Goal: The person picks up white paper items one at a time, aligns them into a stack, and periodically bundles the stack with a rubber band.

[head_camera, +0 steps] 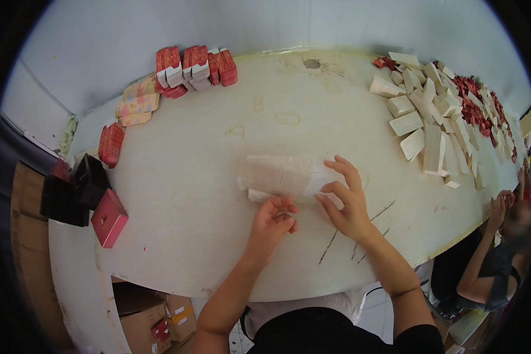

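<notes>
On the table before me lie flat, cream patterned paperboard pieces (pixel 276 172), probably folded cartons, one over another. The upper one is blurred, and its right end is plain white. My right hand (pixel 347 201) is at that white end, fingers spread and curved, thumb and middle fingertips by its edge; whether they pinch it is unclear. Just below the lower edge of the pieces is my left hand (pixel 272 225). Its fingers are loosely curled, with a gap to the thumb and nothing visible between them.
Rubber bands (pixel 287 118) lie beyond the pieces. Red carton bundles (pixel 196 66) and yellow floral cartons (pixel 137 101) line the back left, above black boxes (pixel 90 181) and a pink box (pixel 109 219). Cream boxes (pixel 433 146) pile at right beside red material (pixel 473 110). Another person (pixel 491 265) sits right.
</notes>
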A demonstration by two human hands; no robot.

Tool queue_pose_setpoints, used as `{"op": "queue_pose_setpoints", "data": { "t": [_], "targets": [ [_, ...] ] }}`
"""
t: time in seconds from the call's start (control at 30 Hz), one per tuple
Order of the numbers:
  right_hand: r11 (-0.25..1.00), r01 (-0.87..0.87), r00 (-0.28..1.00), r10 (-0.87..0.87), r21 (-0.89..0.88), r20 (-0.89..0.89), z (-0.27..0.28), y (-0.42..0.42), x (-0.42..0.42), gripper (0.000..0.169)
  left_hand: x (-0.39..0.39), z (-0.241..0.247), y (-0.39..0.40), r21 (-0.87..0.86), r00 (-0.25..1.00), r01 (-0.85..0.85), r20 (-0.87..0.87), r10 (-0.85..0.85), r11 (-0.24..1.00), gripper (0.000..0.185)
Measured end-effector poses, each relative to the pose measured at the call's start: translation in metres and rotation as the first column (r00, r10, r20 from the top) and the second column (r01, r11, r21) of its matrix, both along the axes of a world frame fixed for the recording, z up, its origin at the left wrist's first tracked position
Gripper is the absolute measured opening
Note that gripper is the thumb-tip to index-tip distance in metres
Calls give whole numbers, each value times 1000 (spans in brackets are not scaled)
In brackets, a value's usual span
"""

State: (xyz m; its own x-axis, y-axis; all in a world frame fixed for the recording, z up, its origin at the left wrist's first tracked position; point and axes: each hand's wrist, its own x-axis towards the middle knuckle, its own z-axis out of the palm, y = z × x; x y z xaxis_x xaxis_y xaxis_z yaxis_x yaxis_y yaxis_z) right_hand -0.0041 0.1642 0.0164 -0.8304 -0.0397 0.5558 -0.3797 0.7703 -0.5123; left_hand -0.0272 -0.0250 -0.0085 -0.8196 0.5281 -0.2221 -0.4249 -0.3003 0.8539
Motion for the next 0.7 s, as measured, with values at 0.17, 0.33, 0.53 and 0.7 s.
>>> {"op": "queue_pose_setpoints", "data": {
  "t": [0.17,0.33,0.53,0.7],
  "targets": [
    [919,-122,993,111,-376,-50,6,7,12,13,2,-2,-3,135,995,91,23,-95,987,51],
    [959,-269,920,285,93,-269,14,6,14,16,5,20,-1,414,989,62,97,-112,908,106],
    [914,-164,831,331,371,-447,23,-8,17,18,0,17,-3,442,996,82,-19,-83,893,82],
    [939,-145,825,288,311,-486,14,-11,17,18,-2,3,-3,547,987,156,-117,-109,822,63]
  ]
}}
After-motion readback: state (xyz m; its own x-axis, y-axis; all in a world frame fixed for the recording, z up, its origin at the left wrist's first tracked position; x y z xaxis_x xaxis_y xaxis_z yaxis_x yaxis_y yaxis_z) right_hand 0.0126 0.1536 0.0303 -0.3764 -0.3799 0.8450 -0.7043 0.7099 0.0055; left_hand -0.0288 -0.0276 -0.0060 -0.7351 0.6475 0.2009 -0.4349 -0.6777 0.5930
